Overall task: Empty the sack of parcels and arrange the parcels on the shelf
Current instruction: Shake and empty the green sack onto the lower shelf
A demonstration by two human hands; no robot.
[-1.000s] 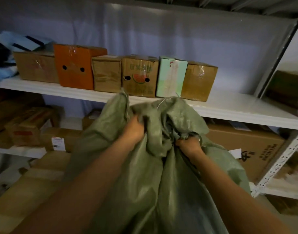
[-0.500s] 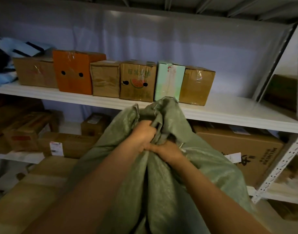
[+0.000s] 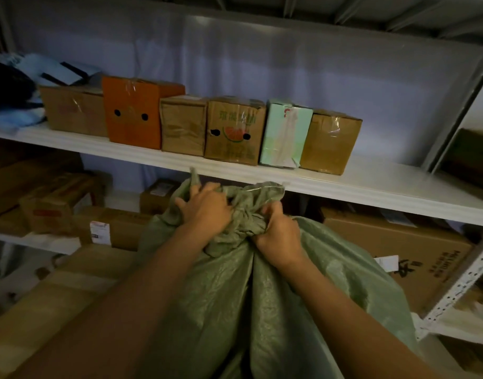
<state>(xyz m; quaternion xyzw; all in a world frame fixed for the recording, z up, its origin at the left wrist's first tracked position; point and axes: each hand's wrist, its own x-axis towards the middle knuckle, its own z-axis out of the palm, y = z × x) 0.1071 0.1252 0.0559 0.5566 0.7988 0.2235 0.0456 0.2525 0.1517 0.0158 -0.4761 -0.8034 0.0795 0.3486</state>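
Here, in the head view, both hands clutch the bunched mouth of a large green woven plastic sack, held just below the front edge of the white metal shelf. The left hand has its fingers dug into the gathered cloth; the right hand is clenched round the folds beside it. On the shelf stands a row of parcels, side by side: a brown carton, an orange box with two holes, a small brown box, a watermelon-printed carton, a pale mint box and a taped brown box. The sack's contents are hidden, perhaps bulky.
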